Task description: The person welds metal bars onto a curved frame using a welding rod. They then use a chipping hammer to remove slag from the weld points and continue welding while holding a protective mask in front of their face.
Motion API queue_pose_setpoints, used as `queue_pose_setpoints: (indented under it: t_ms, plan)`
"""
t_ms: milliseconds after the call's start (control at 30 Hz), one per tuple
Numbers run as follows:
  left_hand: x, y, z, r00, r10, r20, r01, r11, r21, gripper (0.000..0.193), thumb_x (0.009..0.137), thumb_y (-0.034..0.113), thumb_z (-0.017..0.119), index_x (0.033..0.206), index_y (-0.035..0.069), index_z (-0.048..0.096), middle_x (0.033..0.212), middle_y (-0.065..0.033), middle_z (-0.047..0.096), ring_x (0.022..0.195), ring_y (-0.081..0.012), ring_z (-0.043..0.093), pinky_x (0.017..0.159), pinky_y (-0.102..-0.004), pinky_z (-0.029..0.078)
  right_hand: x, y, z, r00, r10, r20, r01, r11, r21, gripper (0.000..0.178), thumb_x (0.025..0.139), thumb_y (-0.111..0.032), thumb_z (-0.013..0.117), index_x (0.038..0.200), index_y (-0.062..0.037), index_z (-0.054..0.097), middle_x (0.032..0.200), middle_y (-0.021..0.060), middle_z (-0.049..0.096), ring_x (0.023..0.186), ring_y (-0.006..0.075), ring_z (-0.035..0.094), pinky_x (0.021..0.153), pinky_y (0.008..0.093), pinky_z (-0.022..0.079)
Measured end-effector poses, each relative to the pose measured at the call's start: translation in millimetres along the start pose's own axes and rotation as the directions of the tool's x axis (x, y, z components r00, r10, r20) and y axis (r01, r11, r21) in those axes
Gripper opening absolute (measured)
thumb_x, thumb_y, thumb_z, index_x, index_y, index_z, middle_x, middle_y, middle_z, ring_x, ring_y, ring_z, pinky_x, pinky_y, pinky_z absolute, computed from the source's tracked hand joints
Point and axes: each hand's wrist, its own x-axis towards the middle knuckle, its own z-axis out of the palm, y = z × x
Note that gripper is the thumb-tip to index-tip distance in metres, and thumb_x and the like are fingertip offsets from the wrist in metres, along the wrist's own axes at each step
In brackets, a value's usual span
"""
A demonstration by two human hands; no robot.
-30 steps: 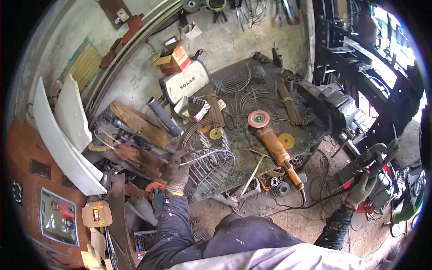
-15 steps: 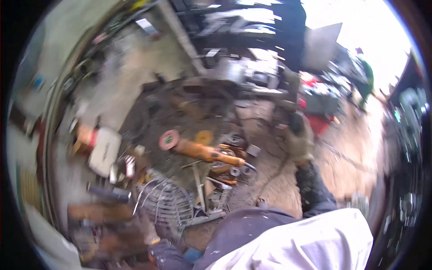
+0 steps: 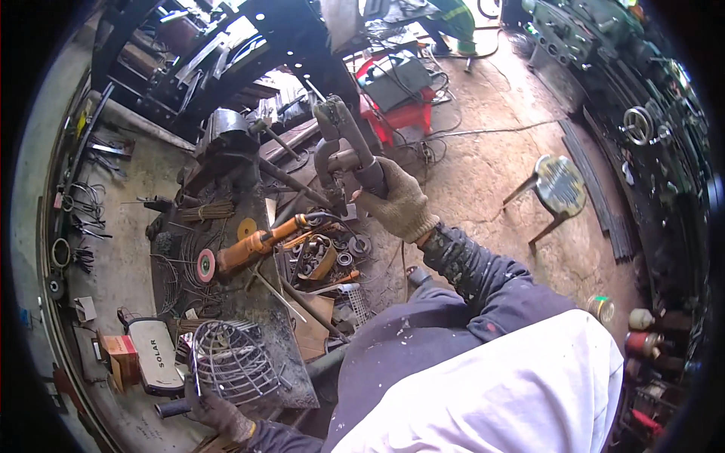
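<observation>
My right hand point(image 3: 396, 200), in a pale knit glove, grips a heavy dark metal piece point(image 3: 343, 143) with a thick bar and a hooked, bracket-like end, raised above the bench. At the lower left, my gloved left hand point(image 3: 217, 414) has its fingers curled beside a round wire guard point(image 3: 234, 362). A short dark cylinder point(image 3: 172, 408) sticks out left of those fingers; what they hold is partly hidden. An orange angle grinder point(image 3: 245, 248) with a pinkish disc point(image 3: 206, 265) lies between the hands, apart from both.
A vise point(image 3: 226, 136) stands on the far side of the bench. Washers and rings point(image 3: 346, 258) lie with loose parts near the grinder. Left are a white case point(image 3: 153, 355) and small box point(image 3: 121, 359). A stool point(image 3: 560, 186), red stand point(image 3: 404, 117) and machinery point(image 3: 642, 128) are at right.
The view has swung to the right and steadied from a blur. The metal piece in my right hand now shows clearly, and my left hand appears closer to the wire guard.
</observation>
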Motion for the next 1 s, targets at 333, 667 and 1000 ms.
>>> queue_pose_setpoints:
  t_ms: [333, 667, 1000]
  plan:
    - [5, 34, 23, 0.954, 0.19, 0.23, -0.168, 0.979, -0.112, 0.037, 0.097, 0.005, 0.048, 0.129, -0.009, 0.058, 0.128, -0.0211, 0.064, 0.119, -0.0328, 0.06, 0.103, -0.0403, 0.045, -89, 3, -47, 0.997, 0.073, -0.028, -0.07, 0.991, 0.117, 0.053, 0.084, -0.02, 0.078, 0.129, -0.0027, 0.056, 0.105, 0.0119, 0.07, 0.095, 0.0164, 0.068, 0.084, 0.0341, 0.056]
    - [20, 47, 42, 0.932, 0.066, 0.357, -0.032, 0.994, -0.101, 0.035, 0.102, 0.02, 0.058, 0.128, -0.001, 0.063, 0.117, -0.0193, 0.07, 0.105, -0.0269, 0.067, 0.09, -0.0353, 0.052, -83, 55, -80, 0.99, 0.139, 0.04, -0.144, 0.963, 0.229, 0.035, 0.093, -0.012, 0.07, 0.126, -0.0034, 0.06, 0.098, 0.0027, 0.067, 0.078, 0.0123, 0.063, 0.07, 0.0292, 0.054]
    - [-5, 46, 40, 0.964, -0.043, 0.263, -0.043, 0.949, 0.313, 0.034, 0.101, 0.023, 0.055, 0.131, 0.009, 0.062, 0.117, -0.0139, 0.069, 0.106, -0.0207, 0.066, 0.093, -0.0333, 0.051, -13, 104, -137, 0.94, 0.293, 0.175, -0.314, 0.944, 0.105, 0.027, 0.096, -0.016, 0.067, 0.119, -0.0052, 0.058, 0.088, 0.0043, 0.066, 0.061, 0.0113, 0.062, 0.055, 0.026, 0.054]
